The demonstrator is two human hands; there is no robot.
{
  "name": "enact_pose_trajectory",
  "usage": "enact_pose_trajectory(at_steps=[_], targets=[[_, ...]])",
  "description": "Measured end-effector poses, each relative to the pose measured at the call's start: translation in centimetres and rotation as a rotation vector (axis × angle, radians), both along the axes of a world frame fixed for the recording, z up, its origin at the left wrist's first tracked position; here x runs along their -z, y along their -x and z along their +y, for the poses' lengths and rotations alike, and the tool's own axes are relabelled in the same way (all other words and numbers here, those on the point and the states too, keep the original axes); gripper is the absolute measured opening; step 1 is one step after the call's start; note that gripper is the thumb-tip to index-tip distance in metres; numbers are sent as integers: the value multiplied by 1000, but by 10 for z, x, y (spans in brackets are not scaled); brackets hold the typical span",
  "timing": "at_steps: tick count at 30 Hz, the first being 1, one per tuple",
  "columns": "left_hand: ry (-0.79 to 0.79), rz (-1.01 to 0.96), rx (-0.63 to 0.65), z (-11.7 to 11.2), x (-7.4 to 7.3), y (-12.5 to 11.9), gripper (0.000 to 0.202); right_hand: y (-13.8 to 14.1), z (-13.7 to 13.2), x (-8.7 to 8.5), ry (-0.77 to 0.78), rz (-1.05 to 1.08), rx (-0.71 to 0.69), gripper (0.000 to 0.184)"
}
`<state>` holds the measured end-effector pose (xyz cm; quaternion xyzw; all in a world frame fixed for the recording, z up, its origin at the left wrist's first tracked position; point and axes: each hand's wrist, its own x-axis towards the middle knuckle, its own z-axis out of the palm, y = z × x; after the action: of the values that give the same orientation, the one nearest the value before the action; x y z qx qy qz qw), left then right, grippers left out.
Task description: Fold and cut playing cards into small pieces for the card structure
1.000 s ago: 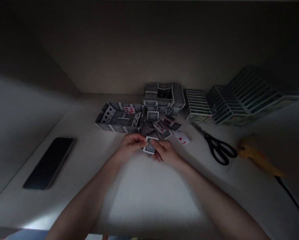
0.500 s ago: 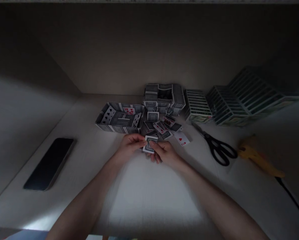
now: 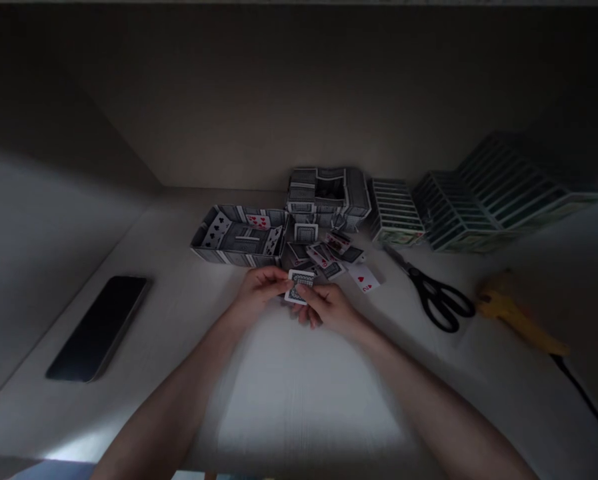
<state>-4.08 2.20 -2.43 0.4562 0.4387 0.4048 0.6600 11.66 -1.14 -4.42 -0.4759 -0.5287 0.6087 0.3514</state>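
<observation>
A playing card [image 3: 303, 277], its patterned back facing up, is held between both hands. My left hand [image 3: 261, 290] pinches its left edge between thumb and fingers. From the right, my right hand [image 3: 329, 305] grips it, the thumb lying across the back and the fingers curled beneath. Whether more than one card is in the grip, I cannot tell. Just beyond the hands lies a loose heap of playing cards [image 3: 333, 269], some face up. At its right edge rests a two of hearts [image 3: 364, 279].
Behind my left hand sits an open box made of cards [image 3: 229, 256]. Further back stands a second card-covered box [image 3: 303, 193]. Slatted card structures [image 3: 396, 208] line the right. Black-handled scissors [image 3: 441, 300] and a yellow glue gun [image 3: 523, 320] lie right; a phone [image 3: 99, 328] lies left.
The held card has shifted very slightly, with the right thumb a little to the left and lower on it. Everything else looks the same.
</observation>
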Motion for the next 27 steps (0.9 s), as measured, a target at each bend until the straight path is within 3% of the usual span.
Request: enact_pose_trajectory(at_steps=[27], targets=[[-18,14,-28,1,3,0,16,2,-3,1,32,-33,-13,52]])
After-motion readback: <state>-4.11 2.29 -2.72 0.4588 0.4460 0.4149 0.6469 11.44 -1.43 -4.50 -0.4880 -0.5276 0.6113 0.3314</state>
